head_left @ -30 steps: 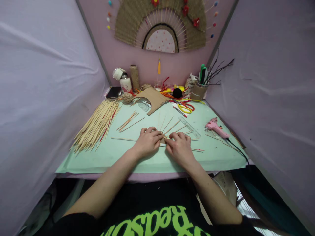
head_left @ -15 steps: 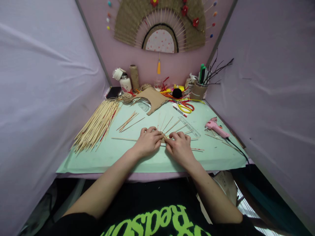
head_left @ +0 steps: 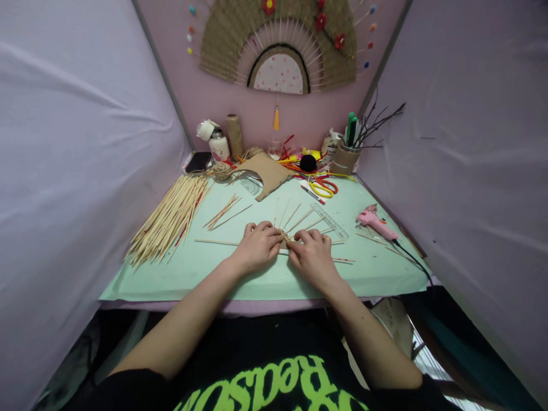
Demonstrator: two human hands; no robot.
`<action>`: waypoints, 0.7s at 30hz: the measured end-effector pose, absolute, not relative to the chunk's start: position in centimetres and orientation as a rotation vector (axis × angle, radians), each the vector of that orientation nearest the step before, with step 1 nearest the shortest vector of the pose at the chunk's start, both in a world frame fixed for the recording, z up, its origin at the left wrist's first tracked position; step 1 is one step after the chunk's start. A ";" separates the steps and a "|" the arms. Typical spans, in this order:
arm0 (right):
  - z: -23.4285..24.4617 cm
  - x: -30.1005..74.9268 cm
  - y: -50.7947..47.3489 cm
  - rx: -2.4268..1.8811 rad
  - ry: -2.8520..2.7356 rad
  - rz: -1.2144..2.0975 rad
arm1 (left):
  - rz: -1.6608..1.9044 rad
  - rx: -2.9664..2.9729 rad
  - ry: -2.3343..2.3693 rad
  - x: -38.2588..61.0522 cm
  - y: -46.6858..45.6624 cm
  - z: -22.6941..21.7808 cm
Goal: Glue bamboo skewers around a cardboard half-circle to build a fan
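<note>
My left hand (head_left: 257, 248) and my right hand (head_left: 313, 257) rest side by side on the mint green mat (head_left: 205, 268). Their curled fingers press down on the meeting point of several thin wooden sticks (head_left: 299, 220) that fan out away from me. The sticks' inner ends are hidden under my fingertips. A single long stick (head_left: 214, 242) lies flat just left of my left hand. A clear ruler (head_left: 331, 221) lies just beyond my right hand.
A big pile of bamboo skewers (head_left: 171, 217) lies at the left. A pink glue gun (head_left: 377, 224) with its cord sits at the right. Cardboard (head_left: 268, 170), scissors (head_left: 323, 187), twine spools, a bottle (head_left: 219, 145) and a pen cup (head_left: 346, 157) crowd the back. A woven fan hangs on the wall.
</note>
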State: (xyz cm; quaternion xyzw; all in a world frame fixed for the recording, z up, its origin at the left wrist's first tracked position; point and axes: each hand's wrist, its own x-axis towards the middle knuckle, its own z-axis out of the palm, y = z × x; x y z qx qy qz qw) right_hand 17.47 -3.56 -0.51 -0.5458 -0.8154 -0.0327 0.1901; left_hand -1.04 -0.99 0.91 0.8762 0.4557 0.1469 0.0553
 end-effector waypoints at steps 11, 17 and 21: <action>-0.4 17.5 -3.5 -1.545 -2.316 -0.082 | 0.436 2.671 1.375 -1.2 -0.8 0.6; -0.3 17.5 -3.6 -1.534 -2.317 -0.084 | 0.428 2.661 1.376 -1.2 -0.8 0.7; -0.3 17.5 -3.6 -1.522 -2.308 -0.081 | 0.434 2.656 1.382 -1.2 -0.9 0.7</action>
